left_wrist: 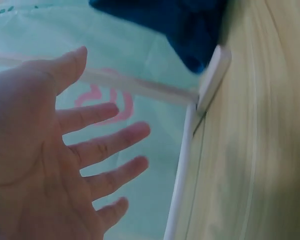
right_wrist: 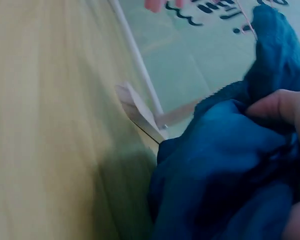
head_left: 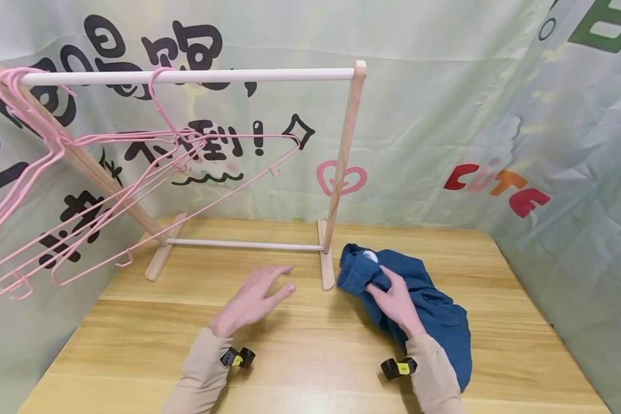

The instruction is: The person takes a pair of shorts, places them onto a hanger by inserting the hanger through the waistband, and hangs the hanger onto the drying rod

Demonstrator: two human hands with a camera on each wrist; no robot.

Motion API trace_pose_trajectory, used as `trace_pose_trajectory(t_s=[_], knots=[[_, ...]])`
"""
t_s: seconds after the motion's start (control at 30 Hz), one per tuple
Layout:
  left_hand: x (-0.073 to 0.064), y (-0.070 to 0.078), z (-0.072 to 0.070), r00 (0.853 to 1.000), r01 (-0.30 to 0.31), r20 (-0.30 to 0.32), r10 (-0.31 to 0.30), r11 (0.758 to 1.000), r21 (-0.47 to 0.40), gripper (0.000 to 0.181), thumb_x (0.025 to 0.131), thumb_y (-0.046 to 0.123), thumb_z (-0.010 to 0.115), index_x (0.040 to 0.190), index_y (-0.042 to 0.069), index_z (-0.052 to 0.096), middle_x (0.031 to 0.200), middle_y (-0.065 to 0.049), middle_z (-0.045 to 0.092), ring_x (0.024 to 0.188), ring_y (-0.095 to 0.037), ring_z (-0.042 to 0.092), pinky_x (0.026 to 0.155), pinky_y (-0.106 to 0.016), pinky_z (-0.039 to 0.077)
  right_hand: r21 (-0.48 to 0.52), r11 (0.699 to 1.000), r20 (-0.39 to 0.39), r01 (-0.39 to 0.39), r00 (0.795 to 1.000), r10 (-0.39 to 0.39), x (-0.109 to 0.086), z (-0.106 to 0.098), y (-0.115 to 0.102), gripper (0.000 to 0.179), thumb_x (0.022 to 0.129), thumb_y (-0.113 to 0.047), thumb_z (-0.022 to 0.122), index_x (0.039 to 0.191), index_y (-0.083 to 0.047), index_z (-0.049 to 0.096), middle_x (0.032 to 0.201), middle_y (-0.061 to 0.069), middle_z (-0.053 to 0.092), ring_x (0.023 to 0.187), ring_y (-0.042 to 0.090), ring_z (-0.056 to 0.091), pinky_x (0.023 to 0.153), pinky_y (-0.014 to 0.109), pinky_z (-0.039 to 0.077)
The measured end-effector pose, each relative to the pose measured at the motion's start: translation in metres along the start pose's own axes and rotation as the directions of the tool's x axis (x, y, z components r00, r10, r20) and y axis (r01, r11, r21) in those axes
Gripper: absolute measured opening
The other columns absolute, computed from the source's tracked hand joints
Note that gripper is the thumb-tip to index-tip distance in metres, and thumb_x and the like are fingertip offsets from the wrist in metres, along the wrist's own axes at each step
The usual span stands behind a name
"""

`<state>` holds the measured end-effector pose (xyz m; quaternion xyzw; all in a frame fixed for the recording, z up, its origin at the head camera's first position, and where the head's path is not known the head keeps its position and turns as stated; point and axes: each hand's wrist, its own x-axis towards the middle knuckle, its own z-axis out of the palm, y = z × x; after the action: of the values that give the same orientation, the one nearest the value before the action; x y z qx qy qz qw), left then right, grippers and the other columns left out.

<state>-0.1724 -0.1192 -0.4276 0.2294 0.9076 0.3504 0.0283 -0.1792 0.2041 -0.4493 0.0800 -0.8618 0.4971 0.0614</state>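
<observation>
You face pale-green fabric walls (head_left: pixel 419 115) w/ blk lettering (head_left: pixel 199 46) & multicol. "CUTE" print (head_left: pixel 509 179); wood-grain tabletop (head_left: pixel 300 362) before you reflects lt.

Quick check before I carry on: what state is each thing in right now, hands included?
Left hand: open, fingers apart, holding nothing.
Right hand: gripping the blue garment.
Blue garment: crumpled, held near its far end, the rest lying on the table.
Pink hangers: hooked on the rack's top rail, bare where visible; some run out of frame.
Rack: standing upright on the table.
</observation>
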Motion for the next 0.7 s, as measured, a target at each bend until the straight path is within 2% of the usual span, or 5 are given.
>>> trace_pose_trajectory(t_s=[0.13, 0.23, 0.33, 0.5, 0.7], knots=[[0.002, 0.009, 0.006, 0.997, -0.036, 0.060, 0.044, 0.991, -0.132, 0.055, 0.104, 0.044, 0.051, 0.148, 0.011, 0.048, 0.136, -0.009, 0.064, 0.132, -0.029, 0.056, 0.111, -0.055, 0.041, -0.074, 0.993, 0.089, 0.097, 0.992, -0.090, -0.002, 0.015, -0.003, 0.042, 0.091, -0.006, 0.070, 0.132, -0.003, 0.063, 0.131, 0.019, 0.066, 0.120, 0.036, 0.062, 0.104, 0.052, 0.048], [0.005, 0.013, 0.011, 0.992, -0.052, 0.103, 0.076, 0.975, -0.216, 0.055, 0.104, 0.041, 0.053, 0.147, 0.007, 0.049, 0.129, -0.011, 0.068, 0.124, -0.028, 0.063, 0.107, -0.051, 0.047, -0.109, 0.984, 0.142, 0.141, 0.982, -0.125, -0.006, 0.025, -0.008, 0.041, 0.090, -0.008, 0.072, 0.130, -0.007, 0.065, 0.128, 0.015, 0.069, 0.117, 0.031, 0.064, 0.102, 0.050, 0.050], [0.006, 0.017, 0.015, 0.989, -0.041, 0.127, 0.079, 0.959, -0.279, 0.056, 0.103, 0.040, 0.056, 0.147, 0.005, 0.049, 0.125, -0.011, 0.070, 0.118, -0.025, 0.067, 0.103, -0.043, 0.052, -0.127, 0.976, 0.195, 0.177, 0.969, -0.150, -0.008, 0.033, -0.013, 0.041, 0.090, -0.012, 0.072, 0.130, -0.009, 0.064, 0.128, 0.012, 0.069, 0.116, 0.028, 0.065, 0.102, 0.049, 0.049], [0.007, 0.018, 0.019, 0.991, -0.044, 0.106, 0.087, 0.936, -0.349, 0.057, 0.099, 0.036, 0.065, 0.145, 0.006, 0.051, 0.115, -0.006, 0.075, 0.107, -0.018, 0.071, 0.094, -0.031, 0.056, -0.116, 0.980, 0.273, 0.164, 0.954, -0.127, -0.009, 0.039, -0.014, 0.048, 0.092, -0.015, 0.070, 0.138, -0.006, 0.059, 0.137, 0.014, 0.064, 0.127, 0.032, 0.060, 0.108, 0.054, 0.045], [0.008, 0.018, 0.022, 0.996, -0.040, 0.063, 0.065, 0.941, -0.335, 0.060, 0.096, 0.037, 0.069, 0.142, 0.003, 0.053, 0.105, -0.001, 0.077, 0.102, -0.016, 0.072, 0.088, -0.029, 0.056, -0.121, 0.978, 0.325, 0.172, 0.937, -0.125, -0.010, 0.038, -0.013, 0.053, 0.093, -0.021, 0.072, 0.142, -0.006, 0.055, 0.139, 0.015, 0.062, 0.129, 0.034, 0.059, 0.108, 0.055, 0.045]])
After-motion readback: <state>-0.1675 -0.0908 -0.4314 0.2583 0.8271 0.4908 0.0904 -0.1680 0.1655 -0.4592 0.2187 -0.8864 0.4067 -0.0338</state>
